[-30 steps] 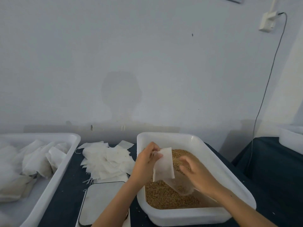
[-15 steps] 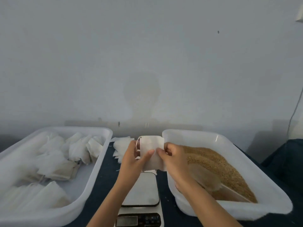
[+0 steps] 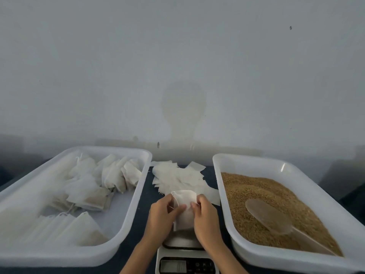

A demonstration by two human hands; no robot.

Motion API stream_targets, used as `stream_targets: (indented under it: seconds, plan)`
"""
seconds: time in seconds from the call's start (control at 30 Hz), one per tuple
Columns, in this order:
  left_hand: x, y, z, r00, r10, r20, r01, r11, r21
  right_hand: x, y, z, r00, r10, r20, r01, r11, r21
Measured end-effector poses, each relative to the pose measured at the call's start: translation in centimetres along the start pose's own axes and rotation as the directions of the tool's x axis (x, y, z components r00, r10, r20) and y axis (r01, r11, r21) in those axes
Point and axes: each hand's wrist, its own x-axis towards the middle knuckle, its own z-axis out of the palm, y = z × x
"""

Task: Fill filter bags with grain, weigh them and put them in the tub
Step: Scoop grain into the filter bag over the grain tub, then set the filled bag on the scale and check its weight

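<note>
1. Left hand [image 3: 161, 215] and right hand [image 3: 204, 218] both pinch one small white filter bag [image 3: 184, 208], thumbs and curled fingers closed on its upper part.
2. Bag held just above the steel platform of the white digital kitchen scale [image 3: 183, 254], at the near edge of the dark worktop [image 3: 145, 206]; whether it touches the platform cannot be told.
3. Loose pile of flat empty white filter bags [image 3: 177, 177] lies beyond the hands.
4. White plastic tub on the left [image 3: 126, 224] holds filled bags [image 3: 94, 186].
5. White plastic tub on the right [image 3: 256, 252] holds brown grain [image 3: 256, 190], with a translucent plastic scoop [image 3: 270, 216] lying on it.
</note>
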Motion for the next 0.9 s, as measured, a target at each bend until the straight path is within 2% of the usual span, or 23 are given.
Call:
stream_targets:
  seconds: [0.13,0.27,0.37,0.47,0.6,0.73,0.9]
  plan:
    - [0.1,-0.7,0.4,0.999,0.022,-0.033,-0.021,0.999,0.038,0.2,1.2,0.2,0.999,-0.026,-0.044,0.024,0.999,-0.04]
    - [0.0,-1.2,0.3,0.995,0.095,-0.037,-0.09,0.989,0.118,0.4,2.4,0.2,0.999,-0.054,-0.005,0.054,0.995,-0.082]
    - [0.1,-1.6,0.0,0.993,0.066,-0.101,-0.062,0.997,0.04,0.2,3.4,-0.2,0.998,-0.057,-0.017,0.058,0.998,0.024]
    - [0.0,-2.4,-0.5,0.984,0.02,-0.175,-0.016,1.0,0.021,0.0,4.2,-0.7,0.999,0.031,0.006,-0.032,0.986,0.162]
    - [-0.2,-3.1,-1.2,0.973,-0.074,-0.219,0.065,0.997,-0.047,-0.1,4.4,-1.2,0.993,0.11,0.047,-0.12,0.91,0.397]
    - [-0.3,-3.5,-1.5,0.953,-0.148,-0.263,0.121,0.986,-0.114,-0.5,4.5,-1.3,0.994,0.09,0.063,-0.108,0.894,0.434]
    - [-0.4,-3.8,-1.5,0.943,-0.211,-0.257,0.175,0.972,-0.156,-0.2,4.8,-1.4,0.992,0.093,0.085,-0.123,0.863,0.49]
